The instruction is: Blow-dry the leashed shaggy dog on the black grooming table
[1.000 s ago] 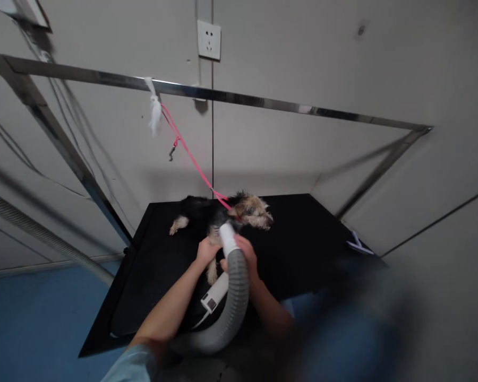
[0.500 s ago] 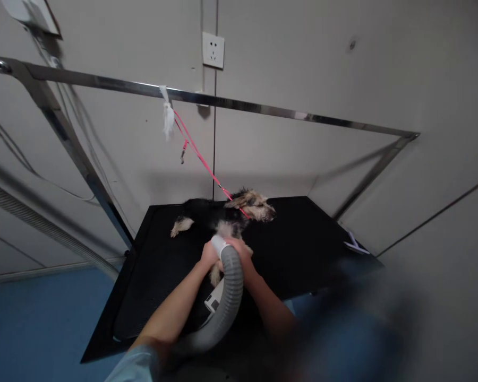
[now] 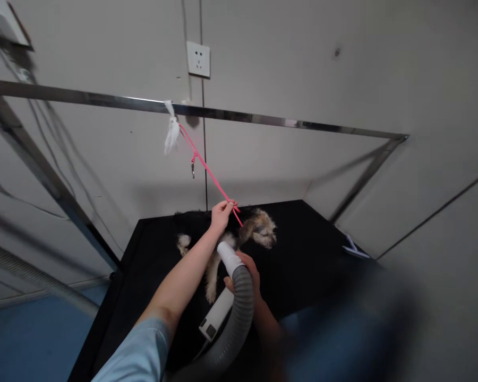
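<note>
A black and tan dog [image 3: 263,228] is on the black table, its head toward the right. My left hand [image 3: 222,215] pinches the pink leash [image 3: 211,175] just above the dog's neck. The leash runs up to a metal bar, where a white cloth strip [image 3: 172,130] is tied. My right hand [image 3: 249,273] is wrapped around the white nozzle [image 3: 230,258] of a dryer hose. Its grey ribbed hose [image 3: 242,307] curves down toward me. The nozzle's mouth points at the dog's chest. A white device [image 3: 216,315] lies below the hose, partly covered by it.
The black table [image 3: 302,254] stands against a grey wall. A metal frame [image 3: 263,118] spans above it. A pale lilac object [image 3: 354,248] lies at its right edge. Another ribbed hose [image 3: 35,273] and cables hang at left. A wall socket [image 3: 198,59] is above the bar.
My left hand has left the nozzle and moved up to grip the leash. The dog's head has dipped. My right hand keeps the nozzle. The view has shifted slightly.
</note>
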`<state>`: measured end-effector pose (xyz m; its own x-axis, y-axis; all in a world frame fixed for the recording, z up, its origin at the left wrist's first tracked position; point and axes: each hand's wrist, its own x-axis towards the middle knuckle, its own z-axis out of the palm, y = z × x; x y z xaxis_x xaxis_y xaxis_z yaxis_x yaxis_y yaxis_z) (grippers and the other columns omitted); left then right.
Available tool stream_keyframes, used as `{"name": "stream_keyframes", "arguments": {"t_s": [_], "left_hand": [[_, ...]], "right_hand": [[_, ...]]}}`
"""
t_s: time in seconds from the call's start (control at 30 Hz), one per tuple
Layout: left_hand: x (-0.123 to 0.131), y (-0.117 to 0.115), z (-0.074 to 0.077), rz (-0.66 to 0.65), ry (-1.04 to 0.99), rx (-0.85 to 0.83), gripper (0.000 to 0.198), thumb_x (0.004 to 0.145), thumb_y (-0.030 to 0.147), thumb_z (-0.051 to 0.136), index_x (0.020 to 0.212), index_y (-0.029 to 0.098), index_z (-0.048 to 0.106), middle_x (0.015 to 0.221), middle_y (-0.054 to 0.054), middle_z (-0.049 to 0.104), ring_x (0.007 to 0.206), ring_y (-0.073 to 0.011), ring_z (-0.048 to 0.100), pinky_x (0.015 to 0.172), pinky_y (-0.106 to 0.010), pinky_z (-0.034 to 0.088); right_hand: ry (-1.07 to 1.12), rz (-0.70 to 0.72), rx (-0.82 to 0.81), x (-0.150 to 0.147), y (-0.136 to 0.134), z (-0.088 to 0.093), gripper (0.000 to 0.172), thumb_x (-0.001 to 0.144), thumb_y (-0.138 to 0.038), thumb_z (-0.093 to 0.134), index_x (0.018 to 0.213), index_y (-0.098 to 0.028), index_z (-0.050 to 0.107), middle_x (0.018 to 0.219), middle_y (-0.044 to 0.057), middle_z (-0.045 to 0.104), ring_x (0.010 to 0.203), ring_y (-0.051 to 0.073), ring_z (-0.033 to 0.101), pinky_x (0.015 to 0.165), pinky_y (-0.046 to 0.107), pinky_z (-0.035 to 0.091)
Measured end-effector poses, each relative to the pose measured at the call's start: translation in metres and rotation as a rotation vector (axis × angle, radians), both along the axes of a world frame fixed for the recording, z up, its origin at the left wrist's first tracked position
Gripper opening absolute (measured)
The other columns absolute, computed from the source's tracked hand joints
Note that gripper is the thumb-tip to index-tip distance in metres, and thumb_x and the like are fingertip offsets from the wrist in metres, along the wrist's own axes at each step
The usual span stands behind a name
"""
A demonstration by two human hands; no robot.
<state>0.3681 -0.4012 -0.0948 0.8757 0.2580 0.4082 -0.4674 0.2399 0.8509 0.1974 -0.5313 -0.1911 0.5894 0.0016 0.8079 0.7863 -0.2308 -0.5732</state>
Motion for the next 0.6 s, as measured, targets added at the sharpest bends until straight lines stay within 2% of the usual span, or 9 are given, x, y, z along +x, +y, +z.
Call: {"name": "stream_keyframes", "arguments": {"t_s": [0.13,0.33,0.43,0.53,0.6], "left_hand": [[-0.002,-0.012,-0.016,-0.053,0.045,-0.002,0.04,0.074,0.055,0.082,0.08,0.016,0.077,0.085,-0.01,0.078,0.091,-0.0255,0.074,0.091,-0.039,0.055],[0.015,-0.025,-0.026,-0.031,0.083,0.196,0.03,0.08,0.046,0.075,0.078,0.016,0.078,0.09,-0.01,0.08,0.097,-0.0279,0.073,0.095,-0.041,0.054],[0.011,-0.031,-0.036,0.028,0.095,0.454,0.022,0.089,0.034,0.064,0.086,0.018,0.08,0.103,-0.009,0.08,0.108,-0.0298,0.071,0.108,-0.049,0.046],[-0.001,-0.03,-0.049,0.17,0.066,0.874,0.018,0.088,0.018,0.064,0.093,0.023,0.08,0.125,-0.009,0.076,0.128,-0.0332,0.061,0.122,-0.062,0.02],[-0.004,-0.024,-0.053,0.218,0.05,1.059,0.021,0.085,0.013,0.066,0.097,0.023,0.079,0.133,-0.01,0.072,0.134,-0.0353,0.056,0.123,-0.065,0.012]], "right_hand": [[-0.028,-0.073,0.071,-0.007,-0.013,-0.007,0.064,0.076,-0.033,0.079,0.136,-0.027,0.056,0.131,0.012,0.069,0.119,0.031,0.069,0.103,0.051,0.058],[-0.069,-0.106,0.14,-0.016,-0.027,-0.006,0.065,0.077,-0.032,0.081,0.137,-0.027,0.055,0.133,0.012,0.067,0.12,0.031,0.069,0.101,0.051,0.059],[-0.069,-0.132,0.16,-0.021,-0.031,-0.002,0.065,0.077,-0.032,0.081,0.136,-0.027,0.054,0.133,0.013,0.067,0.12,0.032,0.069,0.1,0.052,0.059],[-0.009,-0.136,0.162,-0.025,-0.035,0.0,0.062,0.078,-0.033,0.08,0.135,-0.026,0.056,0.133,0.013,0.067,0.118,0.031,0.07,0.098,0.051,0.06],[0.038,-0.154,0.165,-0.026,-0.037,0.0,0.06,0.077,-0.031,0.079,0.133,-0.026,0.057,0.13,0.012,0.069,0.115,0.03,0.071,0.096,0.049,0.061]]}}
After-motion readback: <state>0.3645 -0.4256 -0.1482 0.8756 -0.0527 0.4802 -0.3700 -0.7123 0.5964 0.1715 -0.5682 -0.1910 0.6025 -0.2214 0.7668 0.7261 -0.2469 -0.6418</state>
